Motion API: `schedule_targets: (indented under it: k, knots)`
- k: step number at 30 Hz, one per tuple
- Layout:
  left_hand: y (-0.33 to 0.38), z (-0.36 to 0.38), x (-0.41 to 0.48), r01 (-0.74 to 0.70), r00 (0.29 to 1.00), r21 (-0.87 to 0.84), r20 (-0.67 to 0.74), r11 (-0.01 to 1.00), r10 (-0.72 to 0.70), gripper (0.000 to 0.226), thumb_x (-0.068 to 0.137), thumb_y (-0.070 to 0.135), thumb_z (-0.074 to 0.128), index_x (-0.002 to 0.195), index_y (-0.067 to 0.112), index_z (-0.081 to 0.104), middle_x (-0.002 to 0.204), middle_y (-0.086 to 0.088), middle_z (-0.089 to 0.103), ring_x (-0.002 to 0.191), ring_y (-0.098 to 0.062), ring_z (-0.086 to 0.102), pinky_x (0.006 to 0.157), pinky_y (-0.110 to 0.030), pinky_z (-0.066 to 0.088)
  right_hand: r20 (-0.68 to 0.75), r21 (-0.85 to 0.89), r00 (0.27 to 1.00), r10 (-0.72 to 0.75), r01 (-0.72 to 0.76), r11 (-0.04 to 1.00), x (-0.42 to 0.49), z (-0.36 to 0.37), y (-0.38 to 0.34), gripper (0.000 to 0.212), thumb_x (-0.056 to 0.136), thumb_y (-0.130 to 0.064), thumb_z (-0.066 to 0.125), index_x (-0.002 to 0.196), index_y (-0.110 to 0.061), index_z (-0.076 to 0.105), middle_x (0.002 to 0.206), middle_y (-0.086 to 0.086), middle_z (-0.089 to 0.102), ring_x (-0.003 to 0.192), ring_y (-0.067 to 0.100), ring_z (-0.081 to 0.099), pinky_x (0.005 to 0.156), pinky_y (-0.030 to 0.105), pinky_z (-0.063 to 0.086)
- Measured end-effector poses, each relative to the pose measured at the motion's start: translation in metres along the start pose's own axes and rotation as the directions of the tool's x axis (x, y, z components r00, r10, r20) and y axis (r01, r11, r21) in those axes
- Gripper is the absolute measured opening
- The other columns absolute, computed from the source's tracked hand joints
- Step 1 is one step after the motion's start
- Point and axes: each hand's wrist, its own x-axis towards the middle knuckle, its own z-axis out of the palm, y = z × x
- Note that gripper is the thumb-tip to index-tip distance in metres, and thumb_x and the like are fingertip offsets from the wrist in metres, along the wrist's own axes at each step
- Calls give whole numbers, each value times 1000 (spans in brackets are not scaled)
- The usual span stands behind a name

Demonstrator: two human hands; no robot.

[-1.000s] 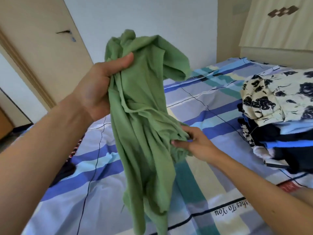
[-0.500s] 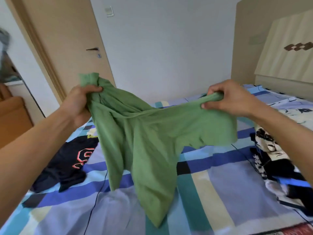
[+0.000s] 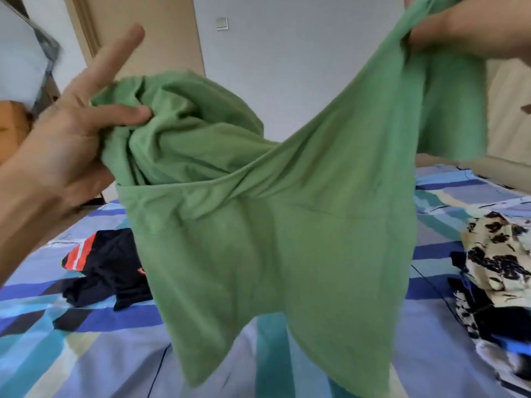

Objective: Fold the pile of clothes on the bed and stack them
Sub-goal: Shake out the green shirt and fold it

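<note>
A green shirt (image 3: 273,239) hangs spread in the air above the bed (image 3: 86,354). My left hand (image 3: 66,139) holds one bunched end at the left; its thumb presses into the cloth while the index finger points up and away. My right hand (image 3: 465,30) grips the other end high at the top right, with the fabric wrapped over its fingers. The shirt's lower edge dangles just above the sheet. A pile of clothes (image 3: 500,288), topped by a cream garment with black flowers, lies at the right edge of the bed.
A black garment with orange and white stripes (image 3: 106,268) lies crumpled on the blue checked sheet at the left. A wooden door (image 3: 149,33) and a white wall stand behind. A beige headboard (image 3: 508,116) is at the right.
Both hands have lifted the green shirt higher and pulled it wider apart. My right hand rose to the top right corner. My left index finger has come off the cloth and points up.
</note>
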Motion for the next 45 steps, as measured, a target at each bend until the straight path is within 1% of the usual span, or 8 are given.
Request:
schedule_targets:
  k: [6, 9, 16, 20, 27, 32, 39, 45]
  knots:
    - [-61, -3, 20, 177, 984, 71, -47, 982, -174, 71, 81, -27, 46, 139, 12, 55, 130, -5, 67, 122, -21, 62, 97, -29, 53, 78, -219, 997, -9, 26, 975, 48, 54, 10, 36, 73, 1, 62, 96, -26, 65, 93, 9, 59, 73, 25, 54, 64, 27, 41]
    - [-128, -13, 35, 407, 909, 113, -150, 906, -390, 72, 85, -17, 58, 147, 19, 48, 133, -10, 64, 116, -21, 64, 97, -34, 54, 205, -301, 979, -12, 75, 951, 59, 132, 33, 61, 72, 2, 63, 129, -19, 57, 127, 15, 51, 116, 34, 52, 98, 37, 43]
    - [-234, -21, -44, 713, 572, 618, -239, 332, -784, 73, 92, 30, 70, 152, 16, 31, 137, -7, 50, 105, -30, 55, 74, -35, 45, 482, -261, 833, 271, -159, 952, -76, 250, 116, 92, 79, -22, 78, 155, -22, 27, 158, 11, 24, 142, 31, 35, 117, 47, 29]
    - [-256, 0, -144, 630, 324, 771, -148, 96, -934, 50, 83, 57, 66, 91, 9, 58, 79, -11, 63, 66, -24, 58, 56, -26, 47, 601, -248, 664, 445, -374, 894, -188, 260, 147, 88, 82, -24, 79, 154, -23, 29, 152, 11, 29, 139, 28, 37, 112, 34, 32]
    - [-234, 49, -205, 817, 188, 530, 131, 229, -973, 51, 79, 49, 80, 102, 6, 66, 92, -11, 75, 73, -23, 73, 68, -33, 60, 533, -306, 602, 594, -518, 799, -276, 232, 183, 78, 81, -46, 77, 144, -20, 40, 135, 8, 53, 126, 28, 45, 97, 30, 38]
    - [-220, 69, -225, 902, 294, 251, 238, 351, -926, 75, 68, 18, 90, 131, 23, 49, 122, 6, 70, 108, -10, 69, 93, -29, 56, 746, -195, 419, 518, -607, 771, -283, 214, 189, 115, 60, -51, 87, 151, -36, 18, 142, -7, 44, 118, 12, 48, 86, 10, 39]
    - [-222, 17, -182, 724, 408, 650, -133, 232, -903, 51, 74, 40, 85, 107, 24, 49, 102, -14, 64, 80, -20, 60, 75, -35, 49, 967, -57, 142, 212, -692, 720, -287, 191, 171, 114, 58, -30, 93, 146, -58, 26, 145, -25, 48, 125, -3, 56, 106, 27, 47]
    - [-208, 17, -198, 604, 92, 781, 130, 159, -987, 69, 67, 62, 83, 119, 30, 50, 108, 7, 69, 93, -10, 71, 87, -30, 57, 1000, -25, -19, 17, -723, 691, -278, 173, 173, 82, 73, -7, 85, 136, -49, 54, 142, -26, 53, 131, 7, 54, 106, 30, 47]
